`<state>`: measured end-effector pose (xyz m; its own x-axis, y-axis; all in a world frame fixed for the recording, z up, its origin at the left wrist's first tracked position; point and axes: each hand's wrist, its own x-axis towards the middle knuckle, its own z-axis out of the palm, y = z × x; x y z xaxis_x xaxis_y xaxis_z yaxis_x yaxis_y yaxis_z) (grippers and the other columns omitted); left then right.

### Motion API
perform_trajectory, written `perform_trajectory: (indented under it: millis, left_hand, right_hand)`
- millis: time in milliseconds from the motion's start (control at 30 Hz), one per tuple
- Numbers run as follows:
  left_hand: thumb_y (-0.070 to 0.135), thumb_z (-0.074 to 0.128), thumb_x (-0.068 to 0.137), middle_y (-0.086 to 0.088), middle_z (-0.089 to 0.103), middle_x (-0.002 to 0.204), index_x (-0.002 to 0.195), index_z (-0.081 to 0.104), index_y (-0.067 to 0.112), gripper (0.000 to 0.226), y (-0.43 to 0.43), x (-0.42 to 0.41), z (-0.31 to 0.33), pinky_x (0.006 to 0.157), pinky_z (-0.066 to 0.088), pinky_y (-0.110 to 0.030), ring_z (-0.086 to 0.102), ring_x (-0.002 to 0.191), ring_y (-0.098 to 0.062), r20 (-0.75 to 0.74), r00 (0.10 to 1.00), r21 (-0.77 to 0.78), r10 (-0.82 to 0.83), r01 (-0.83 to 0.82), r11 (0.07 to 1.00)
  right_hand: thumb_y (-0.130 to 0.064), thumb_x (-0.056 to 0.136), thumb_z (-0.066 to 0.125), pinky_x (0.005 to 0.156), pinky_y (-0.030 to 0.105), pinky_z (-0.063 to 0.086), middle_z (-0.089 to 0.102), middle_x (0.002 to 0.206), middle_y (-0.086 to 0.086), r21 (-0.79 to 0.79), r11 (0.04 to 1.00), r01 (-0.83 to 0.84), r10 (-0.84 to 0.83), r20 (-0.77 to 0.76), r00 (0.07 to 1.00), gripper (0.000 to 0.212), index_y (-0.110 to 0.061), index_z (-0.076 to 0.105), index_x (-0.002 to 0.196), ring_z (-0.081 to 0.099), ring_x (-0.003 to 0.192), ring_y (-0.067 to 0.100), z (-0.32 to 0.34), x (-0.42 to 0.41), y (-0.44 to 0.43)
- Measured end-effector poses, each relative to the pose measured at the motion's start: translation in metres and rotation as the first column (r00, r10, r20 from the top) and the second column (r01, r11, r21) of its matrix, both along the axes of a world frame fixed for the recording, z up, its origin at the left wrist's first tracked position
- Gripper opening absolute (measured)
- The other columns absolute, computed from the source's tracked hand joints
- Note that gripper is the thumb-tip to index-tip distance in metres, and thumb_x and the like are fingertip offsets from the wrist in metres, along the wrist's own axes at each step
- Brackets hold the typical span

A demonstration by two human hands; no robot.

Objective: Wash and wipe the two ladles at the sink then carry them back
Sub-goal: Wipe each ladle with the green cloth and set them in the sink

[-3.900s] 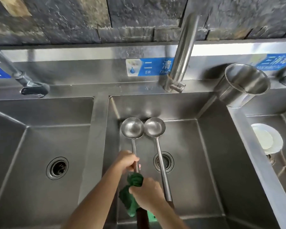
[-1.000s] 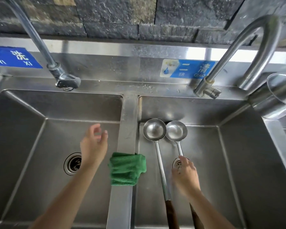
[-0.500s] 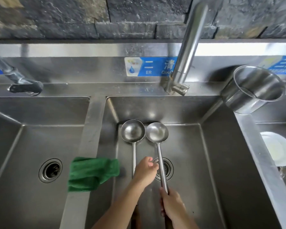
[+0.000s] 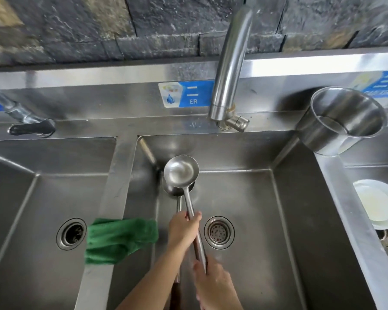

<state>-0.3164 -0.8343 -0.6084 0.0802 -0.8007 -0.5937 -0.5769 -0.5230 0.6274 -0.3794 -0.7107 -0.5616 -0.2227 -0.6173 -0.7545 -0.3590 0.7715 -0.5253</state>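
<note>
Broadly: a dark stone wall (image 4: 76, 30) runs behind a steel sink (image 4: 126, 128) with three basins side by side. The middle basin (image 4: 300, 220) holds the work. A tall curved tap (image 4: 231, 63) rises from the back ledge above it, with no water visible at the spout. A second tap (image 4: 29, 125) sits at the far left. A steel pot (image 4: 345, 121) stands tilted at the back corner, on the divider between the middle and right basins, its mouth facing the camera. A green cloth (image 4: 121, 239) is draped over the divider between the left and middle basins, hanging down both sides. White plates (image 4: 376, 206) lie stacked in the right basin. Both ladles are over the middle basin, bowls toward the back wall. The upper ladle (image 4: 181, 171) is raised, bowl up, covering most of the lower ladle (image 4: 173, 190), whose bowl shows only as a dark edge beneath. Left hand (image 4: 184, 229) curls around the upper ladle's shaft about midway; the lower ladle's shaft passes under this hand, and I cannot tell whether it is gripped too. Right hand (image 4: 213, 285) grips the same upper shaft nearer the camera. A round drain strainer (image 4: 219, 232) lies just right of the hands. A blue label (image 4: 186, 95) reads "ER".
</note>
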Motion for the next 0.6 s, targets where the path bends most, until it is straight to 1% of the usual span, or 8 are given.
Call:
perform_trajectory:
  millis: [67,167,267,367,400,467,533,600]
  left_hand:
    - [0.048,0.06,0.083,-0.001,0.067,0.071,0.076,0.063,0.015,0.034,-0.005,0.017,-0.002,0.068,0.048,-0.031,0.066,0.077,-0.026,0.102,0.992,-0.059,-0.08,0.086,0.994]
    - [0.059,0.053,0.072,-0.004,0.067,0.083,0.08,0.06,0.022,0.039,-0.017,0.036,-0.018,0.082,0.053,-0.038,0.064,0.088,-0.027,0.176,0.974,-0.052,-0.144,0.155,0.987]
    - [0.047,0.06,0.08,-0.005,0.068,0.095,0.095,0.061,0.02,0.03,-0.023,0.039,-0.03,0.086,0.052,-0.037,0.063,0.097,-0.028,0.102,0.985,0.032,-0.142,0.139,0.99]
    - [0.04,0.06,0.086,-0.001,0.069,0.101,0.105,0.059,0.021,0.027,-0.025,0.038,-0.039,0.086,0.05,-0.035,0.064,0.1,-0.027,0.044,0.986,0.084,-0.158,0.154,0.985]
    - [0.04,0.059,0.086,0.001,0.069,0.102,0.111,0.057,0.024,0.03,-0.025,0.037,-0.041,0.086,0.049,-0.034,0.064,0.102,-0.026,0.026,0.987,0.094,-0.16,0.157,0.983]
    - [0.041,0.058,0.082,0.002,0.069,0.109,0.131,0.047,0.032,0.051,-0.025,0.035,-0.049,0.088,0.048,-0.033,0.064,0.105,-0.026,-0.022,0.986,0.107,-0.167,0.168,0.98]
    - [0.041,0.058,0.077,0.0,0.07,0.109,0.14,0.033,0.041,0.067,-0.025,0.034,-0.057,0.088,0.052,-0.034,0.069,0.098,-0.028,-0.056,0.988,0.12,-0.142,0.148,0.982]
    - [0.033,0.057,0.076,-0.005,0.071,0.092,0.125,0.038,0.038,0.054,-0.027,0.032,-0.065,0.074,0.061,-0.042,0.073,0.072,-0.03,-0.104,0.993,0.15,-0.055,0.071,0.986]
  right_hand:
    - [-0.055,0.09,0.041,0.095,0.037,0.057,0.069,0.121,0.007,0.011,1.0,-0.027,0.027,-0.003,1.0,0.06,-0.026,0.048,0.143,0.073,0.106,0.031,-0.007,0.01,-0.004]
    - [-0.048,0.102,0.041,0.103,0.033,0.05,0.064,0.13,0.008,0.05,0.997,-0.057,0.057,-0.001,0.998,0.053,-0.02,0.046,0.147,0.065,0.12,0.029,-0.011,0.025,-0.016]
    - [-0.051,0.1,0.045,0.1,0.041,0.054,0.069,0.125,0.012,0.08,0.997,-0.004,0.003,0.013,1.0,0.049,-0.019,0.052,0.137,0.069,0.113,0.03,-0.022,0.038,-0.021]
    - [-0.054,0.099,0.045,0.097,0.044,0.056,0.071,0.119,0.011,0.121,0.992,0.027,-0.03,0.022,0.999,0.051,-0.021,0.051,0.137,0.07,0.112,0.032,-0.031,0.045,-0.022]
    - [-0.053,0.101,0.043,0.099,0.043,0.054,0.07,0.121,0.011,0.118,0.993,0.024,-0.025,0.006,1.0,0.05,-0.02,0.05,0.138,0.068,0.115,0.032,-0.032,0.044,-0.021]
    - [-0.051,0.106,0.036,0.097,0.033,0.049,0.067,0.126,0.009,0.12,0.993,-0.018,0.025,-0.052,0.998,0.045,-0.02,0.049,0.137,0.063,0.121,0.029,-0.034,0.039,-0.019]
    - [-0.051,0.107,0.03,0.093,0.03,0.045,0.063,0.126,0.004,0.11,0.992,-0.057,0.066,-0.08,0.995,0.045,-0.021,0.046,0.137,0.061,0.121,0.023,-0.038,0.037,-0.016]
    - [-0.052,0.108,0.026,0.099,0.029,0.042,0.059,0.132,0.002,0.142,0.989,-0.052,0.058,-0.044,0.997,0.046,-0.021,0.042,0.139,0.058,0.125,0.021,-0.04,0.039,-0.018]
